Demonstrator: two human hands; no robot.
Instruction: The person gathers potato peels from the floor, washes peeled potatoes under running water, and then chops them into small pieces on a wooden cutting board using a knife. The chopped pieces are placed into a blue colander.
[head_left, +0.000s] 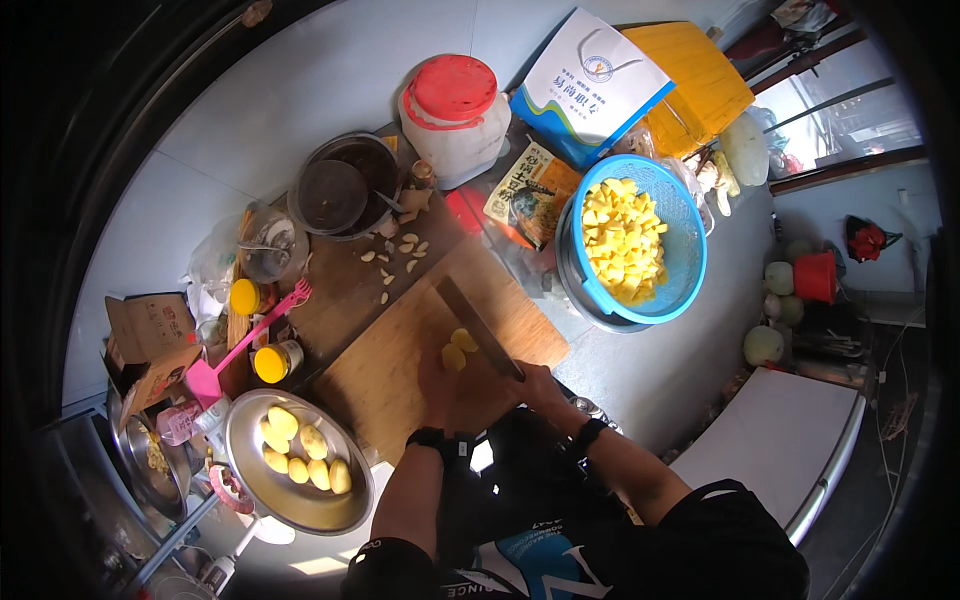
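My right hand (536, 386) is closed on the handle of a kitchen knife (476, 322), whose long blade points away from me over the wooden cutting board (382, 360). Left of the blade, pieces of peeled potato (454, 356) lie on the board. My left hand (441, 379) is low over the board, close beside these pieces, in shade; whether its fingers touch or hold one is unclear. A steel basin (244, 480) with several peeled potatoes (315, 442) stands to the left. Potato chunks (622, 240) fill much of a blue plastic colander (694, 277) at the right.
Garlic cloves (409, 238) lie beyond the board, near a dark pot (386, 157). Yellow-lidded jars (271, 364) and a pink plastic fork (259, 330) are at the left. A red-lidded plastic container (455, 142), a paper bag (592, 82) and a food packet (529, 191) stand behind.
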